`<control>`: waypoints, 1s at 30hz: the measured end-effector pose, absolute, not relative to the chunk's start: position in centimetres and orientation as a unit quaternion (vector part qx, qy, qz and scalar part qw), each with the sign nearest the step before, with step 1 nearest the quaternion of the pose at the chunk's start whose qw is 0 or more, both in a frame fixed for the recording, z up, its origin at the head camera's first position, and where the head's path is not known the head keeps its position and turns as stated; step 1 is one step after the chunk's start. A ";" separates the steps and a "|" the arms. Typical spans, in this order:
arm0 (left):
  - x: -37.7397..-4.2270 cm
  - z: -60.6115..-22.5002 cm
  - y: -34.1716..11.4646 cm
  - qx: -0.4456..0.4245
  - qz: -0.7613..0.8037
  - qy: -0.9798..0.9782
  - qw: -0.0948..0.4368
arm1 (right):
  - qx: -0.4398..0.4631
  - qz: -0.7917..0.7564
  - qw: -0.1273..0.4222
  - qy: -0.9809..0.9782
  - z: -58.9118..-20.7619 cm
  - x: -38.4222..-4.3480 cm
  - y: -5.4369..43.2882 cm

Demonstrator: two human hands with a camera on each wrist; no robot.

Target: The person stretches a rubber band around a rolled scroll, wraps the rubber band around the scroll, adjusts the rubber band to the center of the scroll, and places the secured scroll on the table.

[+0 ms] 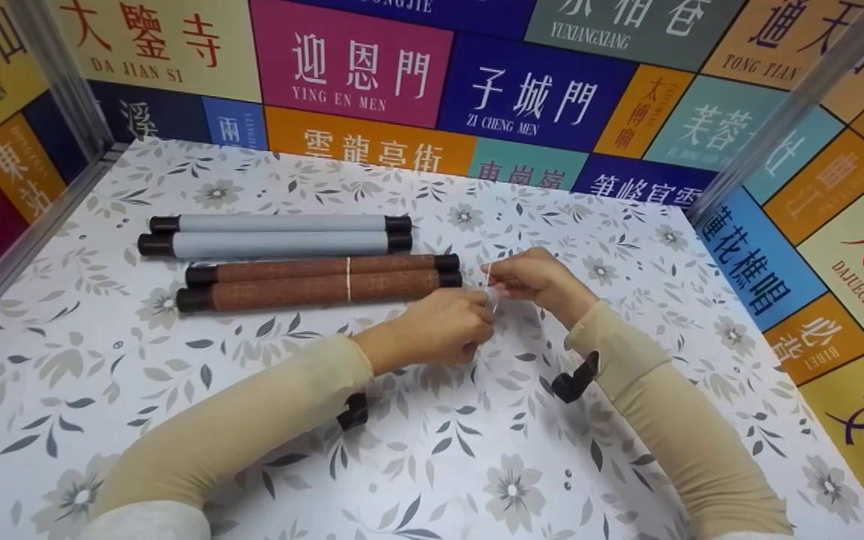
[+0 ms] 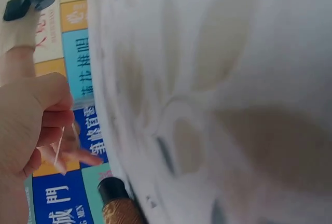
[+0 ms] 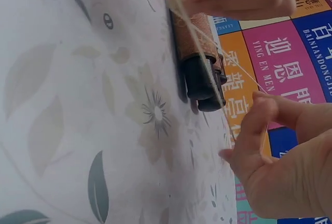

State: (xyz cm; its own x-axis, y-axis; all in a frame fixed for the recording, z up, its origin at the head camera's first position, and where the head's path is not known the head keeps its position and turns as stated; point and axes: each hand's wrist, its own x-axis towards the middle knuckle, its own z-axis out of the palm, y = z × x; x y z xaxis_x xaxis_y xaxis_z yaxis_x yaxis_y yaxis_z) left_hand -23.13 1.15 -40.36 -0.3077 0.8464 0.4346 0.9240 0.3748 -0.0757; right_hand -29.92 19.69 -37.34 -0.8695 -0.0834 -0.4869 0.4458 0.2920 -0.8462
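Note:
Between my two hands, just right of the brown scrolls' ends, runs a thin white rubber band (image 1: pixel 489 274). My left hand (image 1: pixel 443 326) has its fingers curled and pinches one end of it. My right hand (image 1: pixel 541 281) holds the other end with bent fingers, and the right wrist view shows the band's strands (image 3: pixel 194 28) drawn out between the hands. Two brown patterned scrolls (image 1: pixel 282 287) with black end knobs lie side by side, a pale band (image 1: pixel 349 280) around their middle. My left hand is close to their right ends; whether it touches them I cannot tell.
Behind the brown pair lie two light grey scrolls (image 1: pixel 282 243) with black ends, parallel to each other. The table (image 1: pixel 514 442) has a white floral cover. Panels (image 1: pixel 353 67) with coloured lettering stand at the back and sides, with clear-edged posts at the corners.

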 end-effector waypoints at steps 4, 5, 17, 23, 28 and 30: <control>-22.6 -40.3 1.4 -0.552 -0.091 -0.800 0.217 | 0.079 -0.556 0.194 0.804 -37.5 -29.6 19.1; -22.6 -40.2 1.4 -0.549 -0.090 -0.801 0.220 | 0.056 -0.525 0.183 0.830 -37.5 -29.4 19.0; -24.4 -39.6 -1.0 -0.492 -0.104 -0.830 0.241 | -0.258 -0.142 0.114 0.949 -38.2 -27.8 18.9; -24.6 -39.9 -1.7 -0.494 -0.096 -0.825 0.256 | -0.298 -0.108 0.115 0.942 -37.1 -27.0 16.9; -24.4 -39.4 -2.7 -0.497 -0.098 -0.827 0.245 | -0.301 -0.128 0.129 0.936 -36.6 -27.2 16.4; -24.6 -38.8 -3.7 -0.489 -0.110 -0.835 0.227 | -0.300 -0.131 0.141 0.934 -36.6 -27.3 16.5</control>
